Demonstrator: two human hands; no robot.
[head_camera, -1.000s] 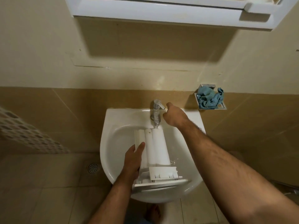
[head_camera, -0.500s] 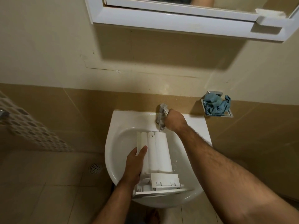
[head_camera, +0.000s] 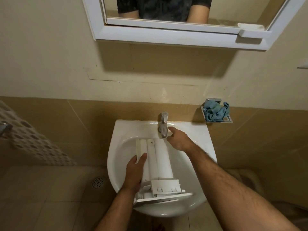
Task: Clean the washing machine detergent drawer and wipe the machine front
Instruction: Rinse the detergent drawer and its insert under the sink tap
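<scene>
The white detergent drawer (head_camera: 158,160) lies lengthwise in the white sink (head_camera: 204,147), upside down, with its front panel over the near rim. My left hand (head_camera: 135,172) grips its left side, thumb on top. My right hand (head_camera: 180,140) hovers by the far end of the drawer. Its fingers are loose and hold nothing, and the fingertips are at the spout of the chrome tap (head_camera: 164,122). No water stream is visible. A crumpled blue cloth (head_camera: 216,111) sits in a metal wall dish to the right of the sink.
A white-framed mirror cabinet (head_camera: 166,35) hangs above the sink and reflects a dark shirt and arms. To the left are a perforated white panel (head_camera: 33,144) and a floor drain (head_camera: 98,182). Tan tiles cover the lower wall and floor.
My right hand has come off the top of the tap and dropped beside its spout. The view has tilted up, showing more mirror. The left hand keeps its hold on the drawer.
</scene>
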